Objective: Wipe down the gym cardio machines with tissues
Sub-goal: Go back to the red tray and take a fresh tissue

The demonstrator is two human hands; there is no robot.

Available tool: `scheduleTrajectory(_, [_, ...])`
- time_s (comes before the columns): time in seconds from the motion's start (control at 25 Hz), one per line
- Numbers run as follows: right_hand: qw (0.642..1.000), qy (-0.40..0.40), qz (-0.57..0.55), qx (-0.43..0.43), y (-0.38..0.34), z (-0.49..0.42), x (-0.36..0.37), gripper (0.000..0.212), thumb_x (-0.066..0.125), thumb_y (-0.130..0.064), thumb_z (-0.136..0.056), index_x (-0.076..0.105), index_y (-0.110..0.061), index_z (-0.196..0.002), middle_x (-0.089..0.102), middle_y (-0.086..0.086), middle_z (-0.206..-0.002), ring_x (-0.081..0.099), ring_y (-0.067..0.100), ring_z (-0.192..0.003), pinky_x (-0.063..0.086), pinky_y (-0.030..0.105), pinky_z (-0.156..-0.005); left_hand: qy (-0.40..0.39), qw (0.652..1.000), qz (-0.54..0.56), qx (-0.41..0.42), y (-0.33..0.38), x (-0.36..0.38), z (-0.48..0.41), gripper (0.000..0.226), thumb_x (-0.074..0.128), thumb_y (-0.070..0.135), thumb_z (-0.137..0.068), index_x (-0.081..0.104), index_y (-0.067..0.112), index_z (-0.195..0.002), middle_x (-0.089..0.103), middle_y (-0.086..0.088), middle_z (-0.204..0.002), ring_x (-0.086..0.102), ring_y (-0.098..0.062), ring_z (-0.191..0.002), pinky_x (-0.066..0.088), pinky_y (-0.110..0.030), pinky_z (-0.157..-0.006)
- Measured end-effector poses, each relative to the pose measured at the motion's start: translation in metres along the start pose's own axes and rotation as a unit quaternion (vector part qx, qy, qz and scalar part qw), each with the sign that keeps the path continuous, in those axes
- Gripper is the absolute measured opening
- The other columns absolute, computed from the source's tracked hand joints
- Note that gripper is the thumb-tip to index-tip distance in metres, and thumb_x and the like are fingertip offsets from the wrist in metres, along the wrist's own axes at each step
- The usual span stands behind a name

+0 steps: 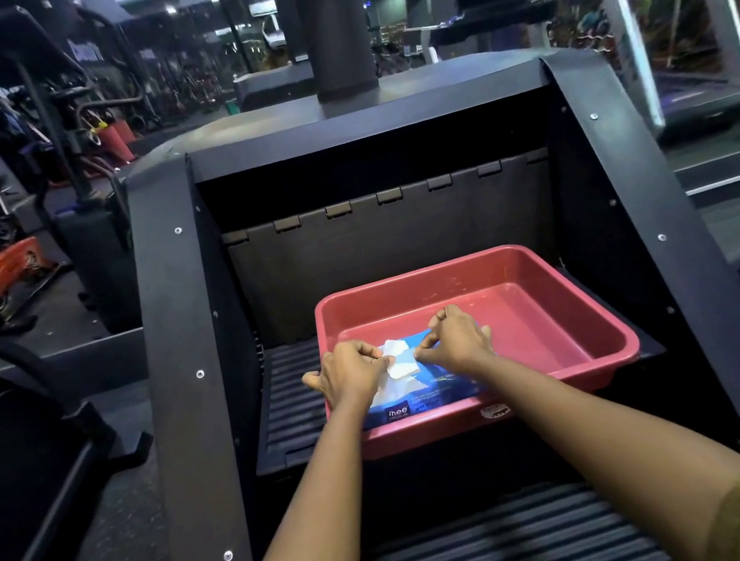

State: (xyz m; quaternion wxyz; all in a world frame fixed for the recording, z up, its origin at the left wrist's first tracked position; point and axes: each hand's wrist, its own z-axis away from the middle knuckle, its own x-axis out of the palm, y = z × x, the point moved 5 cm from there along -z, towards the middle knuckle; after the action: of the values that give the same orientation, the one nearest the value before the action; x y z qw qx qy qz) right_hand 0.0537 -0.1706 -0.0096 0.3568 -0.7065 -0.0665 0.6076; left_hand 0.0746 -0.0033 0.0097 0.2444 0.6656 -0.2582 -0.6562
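A blue pack of tissues (420, 395) lies in the left part of a red plastic tray (558, 296). The tray stands on a ribbed step of a black stair-climber machine (176, 314). A white tissue (397, 358) sticks up from the top of the pack. My left hand (349, 370) pinches the tissue's left edge. My right hand (455, 339) pinches its right edge, and both hands hover just above the pack.
A lower ribbed step (504, 548) lies below my forearms. The machine's black side panels rise on both sides, with a central column (331, 15) behind. Treadmills (687, 41) stand to the right, exercise bikes (9, 264) to the left.
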Motion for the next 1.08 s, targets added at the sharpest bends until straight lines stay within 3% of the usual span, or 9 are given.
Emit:
scheduleTrajectory(0.24, [0.998,0.042,-0.041,-0.012,0.01,0.002,-0.018,0.016,0.069,-0.025,-0.076,0.071,-0.011,-0.083,0.044,-0.01,-0.094,0.048,0.011,-0.095,0.021,0.029,-0.079,0.008,1.0,0.01,-0.006,0.0,0.002,-0.003,0.02,0.077,0.032,-0.076,0.062,0.024,-0.065,0.072,0.003,-0.084,0.06,-0.018,-0.097,0.022,-0.037,-0.091])
scheduleTrajectory(0.4, [0.996,0.068,-0.052,-0.031,0.008,0.01,-0.022,0.014,0.068,-0.026,-0.077,0.069,-0.012,-0.081,0.046,-0.013,-0.089,0.048,0.009,-0.09,0.021,0.029,-0.078,0.015,1.0,-0.003,0.001,-0.001,0.002,-0.001,0.02,0.076,0.034,-0.076,0.063,0.025,-0.066,0.072,0.004,-0.085,0.059,-0.017,-0.096,0.021,-0.036,-0.084])
scheduleTrajectory(0.52, [0.985,0.109,-0.131,-0.024,0.011,0.015,-0.039,0.018,0.071,-0.026,-0.076,0.058,-0.024,-0.064,0.056,-0.01,-0.093,0.056,0.012,-0.09,0.027,0.032,-0.08,0.018,1.0,0.002,0.007,-0.001,0.001,-0.001,0.018,0.077,0.034,-0.076,0.063,0.025,-0.068,0.071,0.004,-0.085,0.058,-0.017,-0.096,0.02,-0.035,-0.083])
scheduleTrajectory(0.68, [0.983,0.127,-0.135,-0.005,0.014,0.018,-0.065,0.014,0.073,-0.027,-0.076,0.063,-0.021,-0.068,0.053,-0.013,-0.086,0.061,0.017,-0.089,0.04,0.036,-0.09,0.019,1.0,-0.005,0.016,0.001,0.001,0.002,0.017,0.076,0.034,-0.077,0.062,0.026,-0.07,0.069,0.006,-0.085,0.057,-0.017,-0.098,0.018,-0.034,-0.079])
scheduleTrajectory(0.8, [0.978,0.151,-0.145,-0.016,0.015,0.029,-0.084,0.013,0.074,-0.027,-0.077,0.066,-0.02,-0.07,0.061,-0.004,-0.09,0.062,0.02,-0.091,0.046,0.036,-0.085,0.015,0.999,-0.009,0.026,0.004,0.0,0.007,0.015,0.072,0.038,-0.08,0.062,0.028,-0.074,0.068,0.006,-0.088,0.054,-0.017,-0.104,0.019,-0.035,-0.08])
scheduleTrajectory(0.92, [0.97,0.186,-0.155,-0.015,0.021,0.05,-0.1,0.014,0.073,-0.028,-0.078,0.074,-0.014,-0.081,0.068,0.001,-0.095,0.062,0.02,-0.095,0.046,0.032,-0.081,0.024,0.998,-0.031,0.047,0.01,-0.003,0.018,0.01,0.06,0.04,-0.089,0.064,0.031,-0.088,0.069,0.003,-0.101,0.051,-0.019,-0.113,0.021,-0.035,-0.084])
scheduleTrajectory(1.08, [0.968,0.187,-0.166,-0.036,0.017,0.087,-0.119,0.016,0.07,-0.027,-0.08,0.076,-0.012,-0.086,0.072,0.002,-0.095,0.063,0.018,-0.095,0.047,0.031,-0.081,0.027,0.995,-0.033,0.092,0.018,-0.014,0.046,0.024,0.051,0.037,-0.095,0.064,0.026,-0.113,0.064,0.001,-0.12,0.047,-0.021,-0.121,0.025,-0.034,-0.096])
